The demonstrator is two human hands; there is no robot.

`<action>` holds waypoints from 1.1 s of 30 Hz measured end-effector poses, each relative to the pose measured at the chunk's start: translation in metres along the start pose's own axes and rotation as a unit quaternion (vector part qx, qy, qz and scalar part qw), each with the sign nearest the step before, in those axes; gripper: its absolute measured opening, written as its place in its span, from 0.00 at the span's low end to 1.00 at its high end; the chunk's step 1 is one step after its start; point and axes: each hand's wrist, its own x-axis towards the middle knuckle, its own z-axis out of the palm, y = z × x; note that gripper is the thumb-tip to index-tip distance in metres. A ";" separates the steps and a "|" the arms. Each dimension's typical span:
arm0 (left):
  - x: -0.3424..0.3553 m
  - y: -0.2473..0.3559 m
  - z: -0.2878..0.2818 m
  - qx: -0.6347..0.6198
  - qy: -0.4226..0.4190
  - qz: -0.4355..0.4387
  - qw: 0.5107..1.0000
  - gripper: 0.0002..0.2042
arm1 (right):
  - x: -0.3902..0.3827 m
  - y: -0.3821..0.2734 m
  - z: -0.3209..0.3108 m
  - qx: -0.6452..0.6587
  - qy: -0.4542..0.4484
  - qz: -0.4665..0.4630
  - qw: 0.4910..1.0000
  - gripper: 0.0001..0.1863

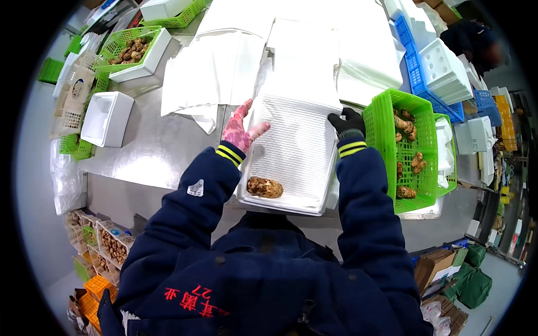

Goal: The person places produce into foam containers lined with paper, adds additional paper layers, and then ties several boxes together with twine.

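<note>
In front of me lies a shallow white foam box (286, 209) lined with a white ribbed paper sheet (294, 143). One brown, scaly-looking mushroom (264, 187) rests on the liner in the near left corner. My left hand (242, 127), in a pink patterned glove, is at the box's left edge, thumb spread over the liner and fingers pointing away from me. At the opposite edge, my right hand (348, 122) wears a black glove; its thumb touches the sheet's far right corner and its fingers are apart from the thumb. Neither hand lifts anything.
Right of the box stands a green basket (386, 148) with several mushrooms. White sheet stacks (218, 67) cover the far table. At left are a white foam box (106, 119) and a green basket of mushrooms (106, 42). Another person (476, 42) is at far right.
</note>
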 end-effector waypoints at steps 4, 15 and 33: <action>-0.009 -0.010 -0.013 0.049 -0.030 0.004 0.998 0.45 | -0.029 -0.005 -0.005 0.098 -0.003 0.025 0.995 0.18; -0.029 -0.010 -0.014 -0.113 -0.147 -0.040 0.982 0.26 | -0.079 -0.006 -0.031 0.536 -0.120 0.169 0.818 0.24; -0.077 -0.020 -0.018 0.032 -0.183 -0.125 0.975 0.33 | -0.165 0.058 0.001 0.087 -0.202 0.026 0.975 0.22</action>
